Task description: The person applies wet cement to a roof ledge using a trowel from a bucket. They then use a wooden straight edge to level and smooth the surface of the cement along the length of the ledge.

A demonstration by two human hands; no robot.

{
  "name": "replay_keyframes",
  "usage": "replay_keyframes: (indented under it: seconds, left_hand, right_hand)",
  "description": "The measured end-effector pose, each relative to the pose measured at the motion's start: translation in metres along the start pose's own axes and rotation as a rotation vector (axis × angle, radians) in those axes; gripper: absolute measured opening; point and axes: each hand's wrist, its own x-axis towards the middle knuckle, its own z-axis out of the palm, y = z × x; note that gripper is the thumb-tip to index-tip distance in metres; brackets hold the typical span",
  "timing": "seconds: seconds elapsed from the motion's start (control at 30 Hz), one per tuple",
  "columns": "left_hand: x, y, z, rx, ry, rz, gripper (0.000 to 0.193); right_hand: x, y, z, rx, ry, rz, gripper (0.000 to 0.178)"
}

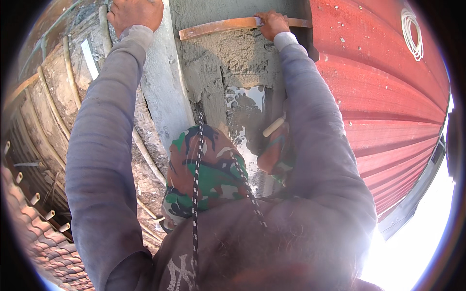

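Observation:
At the upper middle, my right hand (274, 25) is closed round a long, narrow, rust-brown straightedge (218, 27). It lies across the wet grey mortar (242, 53), and its edge looks bowed in this wide view. My left hand (136, 13) is at the top edge of the picture, beside the pale concrete ledge (167, 72). Its fingers look curled, but they are partly cut off, and what they hold is hidden. A short pale handle (274, 127) sticks out by my right knee; the rest of that tool is hidden.
Red corrugated metal sheeting (388, 92) rises along the right, with a coil of white cable (412, 35) on it. Left of the ledge, thin poles (56, 102) cross a lower brown surface. Clay roof tiles (43, 237) lie at lower left. A watery patch (247, 104) shines below the mortar.

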Motion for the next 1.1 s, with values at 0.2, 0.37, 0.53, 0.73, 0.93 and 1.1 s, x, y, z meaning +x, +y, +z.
replay_keyframes:
  seconds: [0.2,0.37,0.53,0.73,0.93,1.1]
  left_hand:
    - [0.000,0.000,0.005,-0.015,0.020,0.041,0.042]
    - [0.000,-0.001,0.001,-0.012,-0.010,0.033,0.043]
    - [-0.001,-0.001,0.006,0.056,-0.009,0.015,0.045]
    - [0.003,0.008,-0.010,0.046,-0.096,-0.012,0.046]
    - [0.001,-0.002,-0.006,0.037,-0.027,-0.003,0.044]
    - [0.003,0.014,0.001,-0.025,-0.050,0.009,0.042]
  right_hand:
    - [-0.079,0.007,0.020,0.072,-0.116,-0.002,0.049]
    - [-0.133,-0.002,0.026,0.110,-0.148,-0.047,0.045]
    - [-0.173,-0.005,0.027,0.127,-0.204,-0.050,0.047]
    - [-0.133,-0.007,0.015,0.130,-0.090,-0.012,0.058]
    - [-0.028,-0.018,-0.009,-0.018,0.048,-0.066,0.062]
    - [0.027,0.033,0.017,-0.208,-0.001,-0.094,0.052]
